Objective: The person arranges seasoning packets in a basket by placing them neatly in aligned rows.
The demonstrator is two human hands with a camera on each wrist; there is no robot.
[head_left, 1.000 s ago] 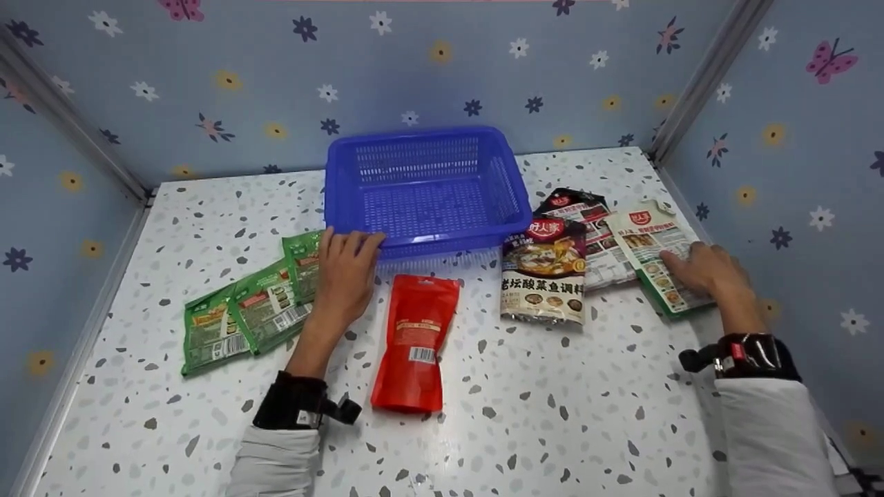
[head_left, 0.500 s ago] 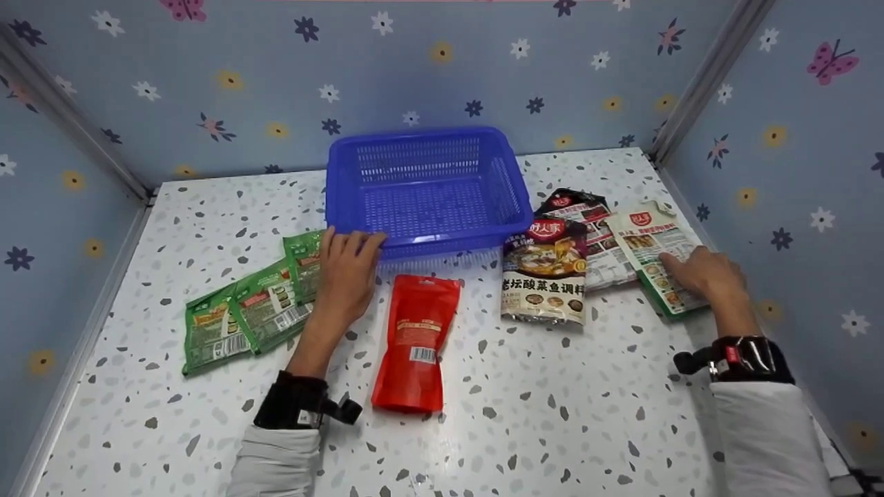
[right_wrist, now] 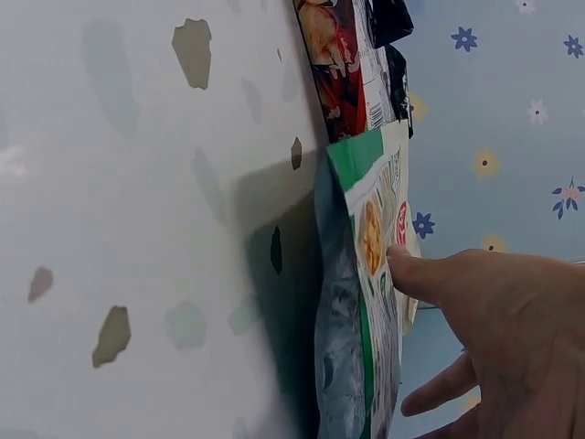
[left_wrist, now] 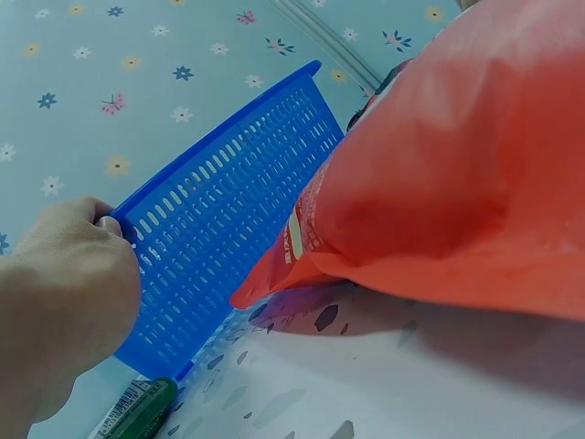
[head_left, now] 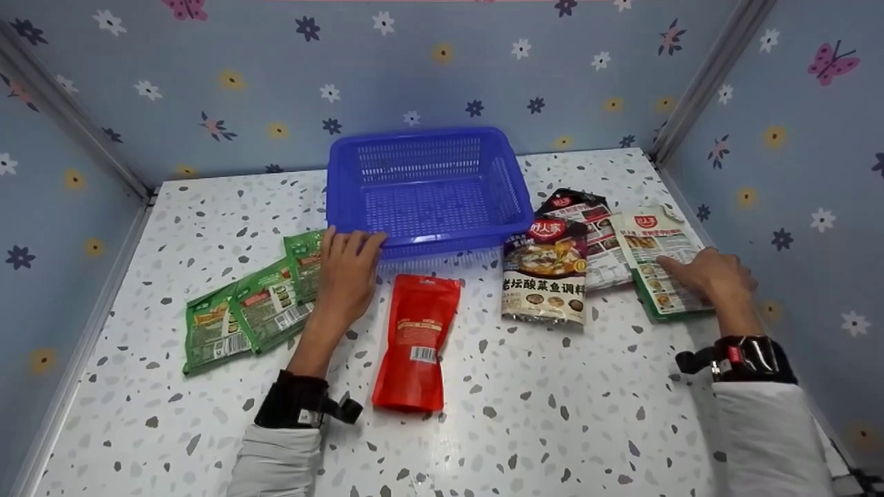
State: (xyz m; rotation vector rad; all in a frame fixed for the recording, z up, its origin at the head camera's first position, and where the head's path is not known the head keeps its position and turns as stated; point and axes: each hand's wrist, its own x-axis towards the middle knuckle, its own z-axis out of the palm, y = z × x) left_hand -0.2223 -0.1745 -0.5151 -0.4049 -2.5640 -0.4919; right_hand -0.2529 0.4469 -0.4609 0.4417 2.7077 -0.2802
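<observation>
My left hand (head_left: 347, 279) grips the near left corner of the blue plastic basket (head_left: 507, 221); in the left wrist view its fingers hook over the basket's rim (left_wrist: 215, 142). On the right, my right hand (head_left: 718, 276) rests on a white-and-green seasoning packet (head_left: 652, 252). The right wrist view has the thumb against the face of this packet (right_wrist: 388, 219), while the other fingers are spread along its right side. Left of the left hand lie green packets (head_left: 273, 297), partly covered by it. A red pouch (head_left: 414, 345) lies between the hands.
A dark-and-cream fish seasoning packet (head_left: 544, 273) partly overlaps a black-and-white packet (head_left: 608, 252), right of the basket. Flower-patterned walls (head_left: 428, 69) stand behind and at both sides of the speckled table (head_left: 532, 435).
The white-and-green packet has turned slightly and shifted a little under my right hand, which made small movements. My left hand, the basket and the other packets stay put.
</observation>
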